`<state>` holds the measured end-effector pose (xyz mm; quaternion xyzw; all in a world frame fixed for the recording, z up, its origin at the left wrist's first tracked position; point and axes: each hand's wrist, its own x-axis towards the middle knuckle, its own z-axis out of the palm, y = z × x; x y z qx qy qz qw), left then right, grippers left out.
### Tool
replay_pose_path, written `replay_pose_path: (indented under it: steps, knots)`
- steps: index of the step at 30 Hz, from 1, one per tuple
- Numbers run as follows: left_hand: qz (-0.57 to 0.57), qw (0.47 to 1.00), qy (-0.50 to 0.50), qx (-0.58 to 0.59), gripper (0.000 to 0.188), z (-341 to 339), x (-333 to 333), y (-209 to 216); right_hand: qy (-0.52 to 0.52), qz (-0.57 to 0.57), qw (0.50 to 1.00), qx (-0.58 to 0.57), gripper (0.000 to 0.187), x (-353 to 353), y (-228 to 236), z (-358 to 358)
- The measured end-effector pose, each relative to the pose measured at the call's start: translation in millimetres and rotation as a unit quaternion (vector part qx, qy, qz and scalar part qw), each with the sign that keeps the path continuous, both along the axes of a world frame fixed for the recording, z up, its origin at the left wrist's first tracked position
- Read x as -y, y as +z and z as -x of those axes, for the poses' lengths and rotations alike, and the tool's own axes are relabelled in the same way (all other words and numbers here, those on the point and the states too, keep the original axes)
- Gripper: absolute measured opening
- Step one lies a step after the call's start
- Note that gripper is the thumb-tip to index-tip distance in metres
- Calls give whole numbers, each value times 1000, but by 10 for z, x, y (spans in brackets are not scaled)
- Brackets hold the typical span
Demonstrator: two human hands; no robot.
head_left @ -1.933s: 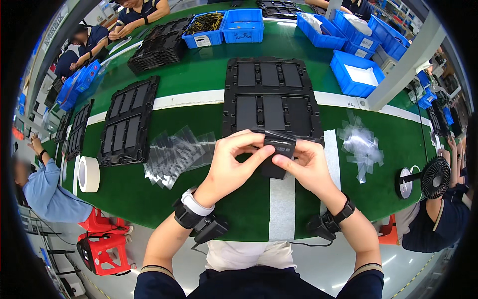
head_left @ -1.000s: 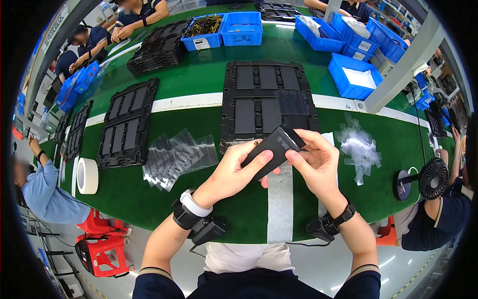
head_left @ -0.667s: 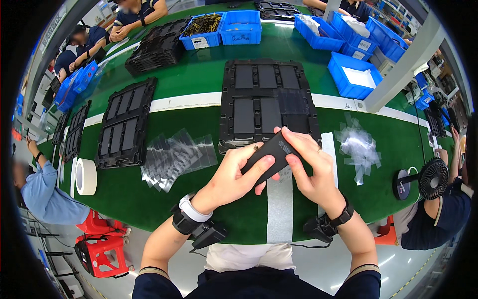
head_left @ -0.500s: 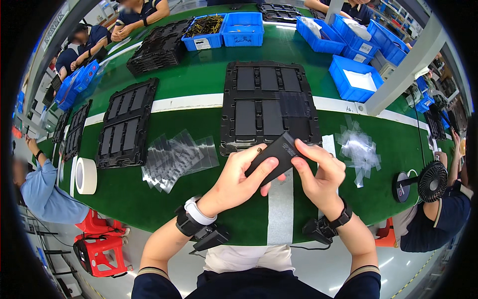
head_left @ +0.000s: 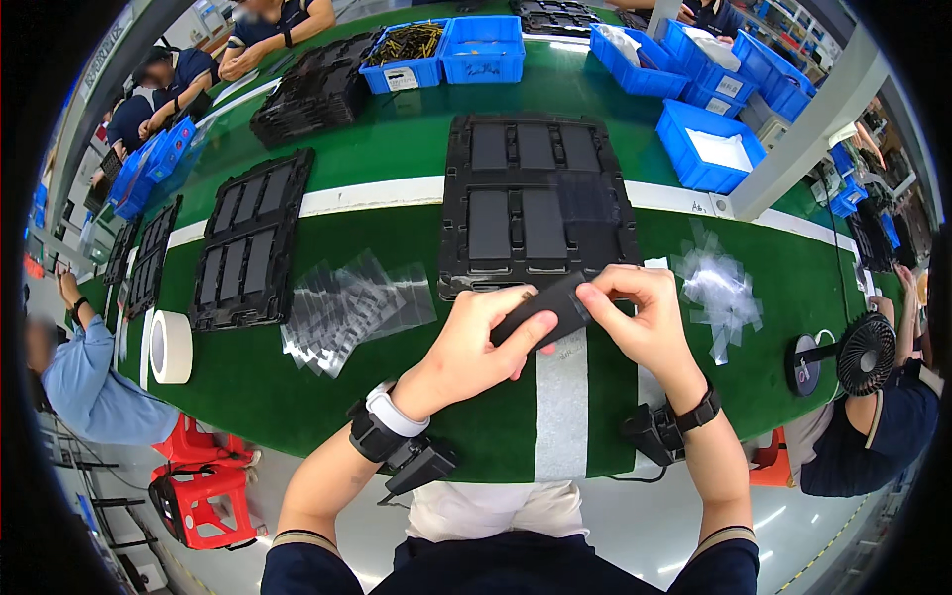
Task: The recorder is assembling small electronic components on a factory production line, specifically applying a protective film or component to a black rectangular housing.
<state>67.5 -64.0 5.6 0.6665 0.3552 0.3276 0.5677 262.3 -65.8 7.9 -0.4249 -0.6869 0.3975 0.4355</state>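
Flat black rectangular slab w/ matte plastic face (head_left: 543, 309), tilted, right end higher, held off green bench (head_left: 297, 397) between both hands, just below black tray.

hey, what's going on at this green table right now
A person at a green work table holds a flat black rectangular part in both hands: the left hand grips it from below, while the right hand pinches its upper end. Just beyond sits a black tray with similar parts in its slots. A pile of clear plastic sleeves lies to the left, and crumpled clear film to the right.
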Motion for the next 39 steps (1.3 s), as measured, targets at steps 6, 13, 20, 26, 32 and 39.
replay_pose_path:
  steps: [6,13,20,26,32,39]
  knots:
    - [-24,1000,5,-11,22,25,-6,42,58,108,992,27,14,-49,27,-103]
    - [192,974,-118,34,31,109,-79,77,101,48,993,-25,28,-30,120,-17]
    - [139,987,-48,70,39,50,-112,-124,15,59,996,-60,17,-60,-15,-52]
    - [87,992,-45,76,31,6,-47,-71,-3,29,996,-80,42,-15,23,-10]
    - [70,992,-75,67,32,55,-68,-57,36,44,992,-111,48,-12,29,11]
    - [66,990,-54,115,31,-28,-27,-131,-30,24,985,-166,18,30,-106,42]
